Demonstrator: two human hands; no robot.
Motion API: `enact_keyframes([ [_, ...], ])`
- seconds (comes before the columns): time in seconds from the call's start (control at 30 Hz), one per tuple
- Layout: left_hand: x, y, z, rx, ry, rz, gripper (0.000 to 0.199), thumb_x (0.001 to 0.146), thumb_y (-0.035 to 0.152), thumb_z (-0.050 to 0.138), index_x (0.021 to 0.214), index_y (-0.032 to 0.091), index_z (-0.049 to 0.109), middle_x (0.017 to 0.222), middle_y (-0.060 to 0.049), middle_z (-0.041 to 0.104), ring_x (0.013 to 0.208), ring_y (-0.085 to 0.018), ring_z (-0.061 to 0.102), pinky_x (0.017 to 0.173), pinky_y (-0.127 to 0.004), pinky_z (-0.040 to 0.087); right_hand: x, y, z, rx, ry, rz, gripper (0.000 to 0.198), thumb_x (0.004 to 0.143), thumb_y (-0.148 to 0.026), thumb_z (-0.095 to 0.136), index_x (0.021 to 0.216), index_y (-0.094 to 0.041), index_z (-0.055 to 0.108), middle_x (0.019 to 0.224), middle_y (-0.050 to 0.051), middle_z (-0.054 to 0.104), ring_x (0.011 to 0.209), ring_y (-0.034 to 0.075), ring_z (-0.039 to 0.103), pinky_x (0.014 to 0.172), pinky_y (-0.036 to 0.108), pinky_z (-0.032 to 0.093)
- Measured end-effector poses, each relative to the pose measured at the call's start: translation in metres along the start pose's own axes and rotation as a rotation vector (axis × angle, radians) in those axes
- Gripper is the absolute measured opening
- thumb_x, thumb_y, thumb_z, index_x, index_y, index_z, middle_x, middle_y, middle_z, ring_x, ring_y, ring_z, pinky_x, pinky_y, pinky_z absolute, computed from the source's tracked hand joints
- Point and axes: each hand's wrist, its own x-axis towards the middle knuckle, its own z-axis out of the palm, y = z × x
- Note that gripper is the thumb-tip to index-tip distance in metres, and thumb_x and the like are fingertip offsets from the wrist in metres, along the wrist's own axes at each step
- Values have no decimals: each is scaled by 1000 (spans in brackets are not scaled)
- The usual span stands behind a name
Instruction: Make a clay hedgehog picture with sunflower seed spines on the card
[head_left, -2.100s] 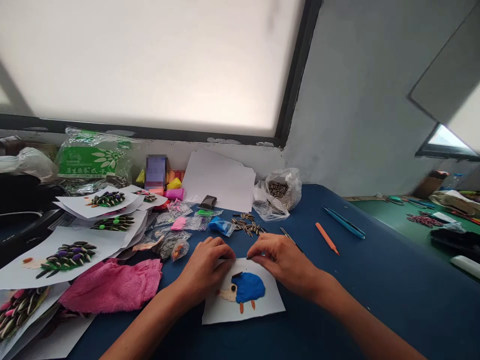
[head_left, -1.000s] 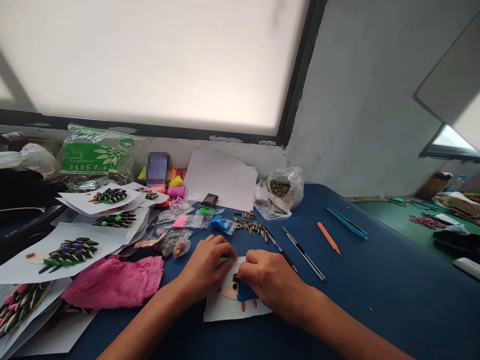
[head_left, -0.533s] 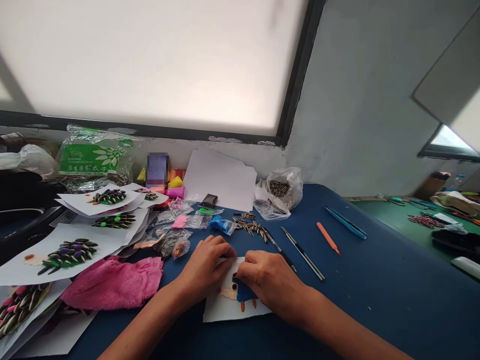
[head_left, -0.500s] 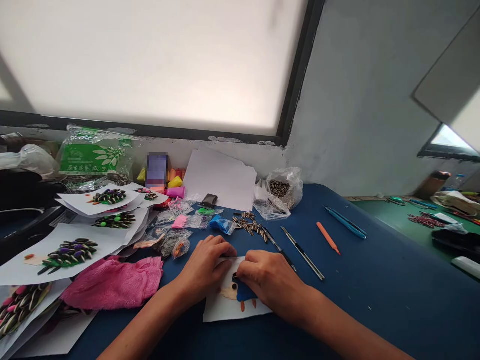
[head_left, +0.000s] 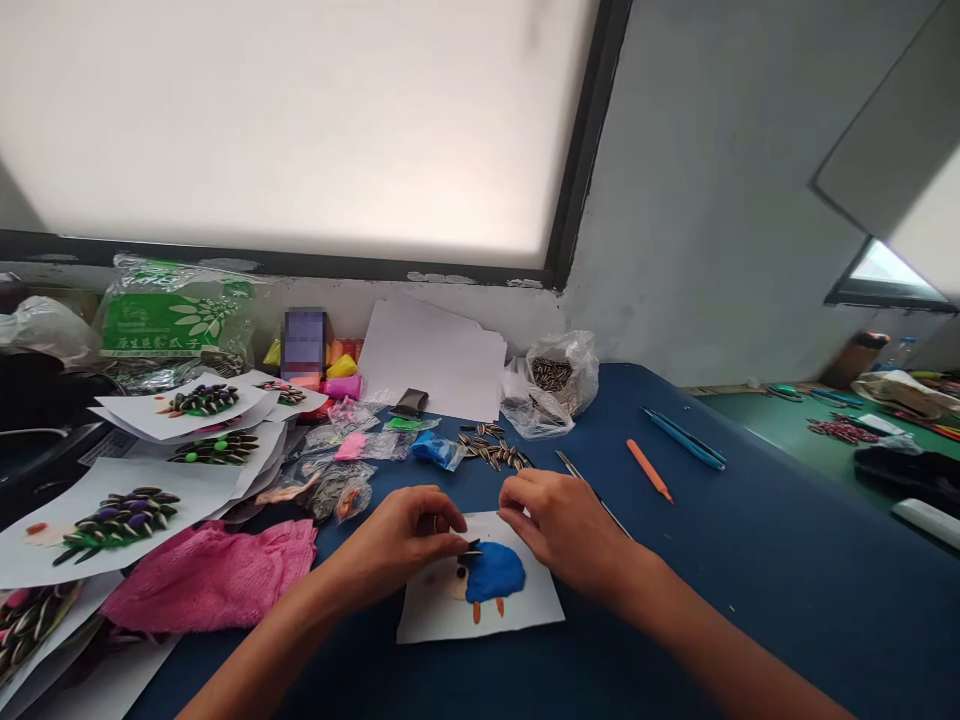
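A small white paper sheet lies on the blue table and carries a hedgehog-like animal of modelling clay. Its body is blue clay, with a pale face, a black eye and two orange-brown legs. A dark striped sunflower seed sits at the front upper edge of the blue clay. My left hand is over the sheet's left side, its thumb tip at that seed and its index finger apart from the thumb. Over the upper right corner, my right hand has thumb and fingers pinched together; whatever is between them is hidden.
Loose sunflower seeds and a plastic bag of seeds are beyond my hands. On the right lie a craft knife, an orange pen and blue tweezers. A pink cloth and finished seed pictures are on the left.
My right hand has lifted off the blue clay and shifted right and up, uncovering the body. My left hand has moved its thumb to the seed at the clay's front edge.
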Motion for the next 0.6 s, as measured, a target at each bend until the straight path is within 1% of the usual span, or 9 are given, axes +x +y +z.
enact_keyframes([
  [0.13,2,-4,2,-46,-20,18,25,76,37,61,79,16,73,80,-1,58,66,-13,53,58,-23,40,6,12,1,-73,19,117,17,95,-17,51,86,-19,65,87,2,68,77,14,61,66,24,37],
  [0.23,2,-5,5,-58,-25,16,25,73,39,64,78,16,73,79,-1,57,64,-13,52,56,-22,40,11,21,4,-108,29,181,20,96,-16,49,87,-18,66,88,4,68,79,16,62,66,25,37],
  [0.33,2,-6,6,-20,-9,22,24,71,40,66,76,17,74,78,-1,58,65,-13,52,56,-22,40,13,26,7,-115,26,201,18,95,-17,51,88,-18,67,89,4,69,81,17,63,68,25,38],
  [0.6,2,-3,7,77,9,50,20,74,37,64,74,19,73,77,-1,60,67,-14,53,59,-23,40,11,21,6,-109,27,194,18,94,-18,51,88,-19,68,90,4,69,81,16,63,68,25,39],
])
